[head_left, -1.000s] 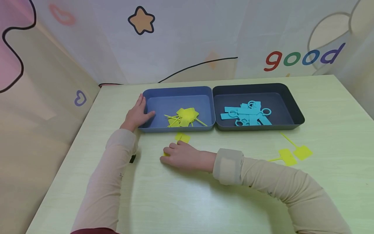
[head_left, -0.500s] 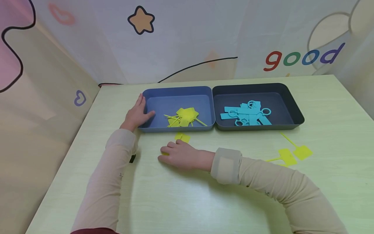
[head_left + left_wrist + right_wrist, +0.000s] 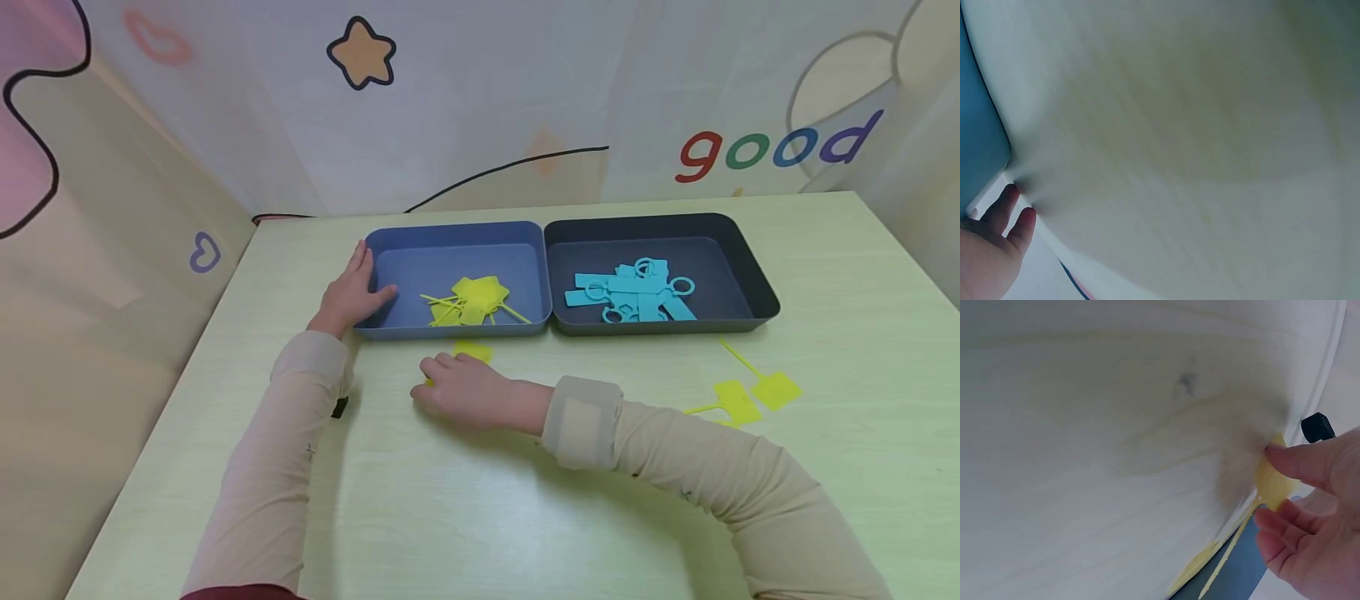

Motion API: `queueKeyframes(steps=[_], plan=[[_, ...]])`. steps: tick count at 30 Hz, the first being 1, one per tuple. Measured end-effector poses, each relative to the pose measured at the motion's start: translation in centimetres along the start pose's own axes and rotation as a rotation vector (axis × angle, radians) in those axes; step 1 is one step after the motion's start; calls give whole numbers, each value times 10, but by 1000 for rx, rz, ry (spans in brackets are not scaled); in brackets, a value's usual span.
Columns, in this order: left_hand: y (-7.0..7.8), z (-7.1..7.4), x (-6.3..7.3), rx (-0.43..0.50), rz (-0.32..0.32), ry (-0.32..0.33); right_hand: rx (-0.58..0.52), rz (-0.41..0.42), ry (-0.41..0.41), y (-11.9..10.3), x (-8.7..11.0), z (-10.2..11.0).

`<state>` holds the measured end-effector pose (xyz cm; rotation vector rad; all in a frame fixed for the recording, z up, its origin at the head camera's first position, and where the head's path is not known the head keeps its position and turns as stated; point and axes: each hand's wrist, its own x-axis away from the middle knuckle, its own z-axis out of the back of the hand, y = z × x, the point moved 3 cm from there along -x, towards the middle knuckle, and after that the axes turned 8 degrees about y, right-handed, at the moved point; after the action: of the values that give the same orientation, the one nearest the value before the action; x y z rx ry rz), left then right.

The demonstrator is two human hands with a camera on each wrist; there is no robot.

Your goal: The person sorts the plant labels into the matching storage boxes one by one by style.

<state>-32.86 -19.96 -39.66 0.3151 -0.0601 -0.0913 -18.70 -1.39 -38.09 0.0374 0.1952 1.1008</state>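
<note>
My left hand (image 3: 348,292) grips the left wall of the blue tray (image 3: 453,332), thumb over the rim and fingers along the outside. In the left wrist view two fingers (image 3: 1013,215) show beside the tray's corner. My right hand (image 3: 472,390), just in front of this tray, pinches a yellow tag (image 3: 1272,481) with a thin stem between thumb and fingers. In the head view the hand hides most of that tag. Another yellow tag (image 3: 476,350) lies right behind the hand, close to the tray's front wall. Inside the tray is a pile of yellow tags (image 3: 480,298).
A dark grey tray (image 3: 667,328) stands against the blue tray's right side and holds several light blue tags (image 3: 637,285) with rings. Yellow tags (image 3: 776,390) lie on the table (image 3: 450,517) at right, partly behind my right sleeve. A printed curtain (image 3: 480,100) hangs behind the table.
My right hand first slides slightly left, then shifts back a little toward the tray, its fingers closing together on the yellow tag. My left hand and both trays stay put.
</note>
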Motion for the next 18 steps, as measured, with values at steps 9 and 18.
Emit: queueKeyframes(steps=[9, 18], plan=[[0, 1, 0, 2, 0, -7, -199, -52, -75, 11, 5, 1], [0, 0, -2, -3, 5, -6, -261, -86, -82, 18, 11, 5]])
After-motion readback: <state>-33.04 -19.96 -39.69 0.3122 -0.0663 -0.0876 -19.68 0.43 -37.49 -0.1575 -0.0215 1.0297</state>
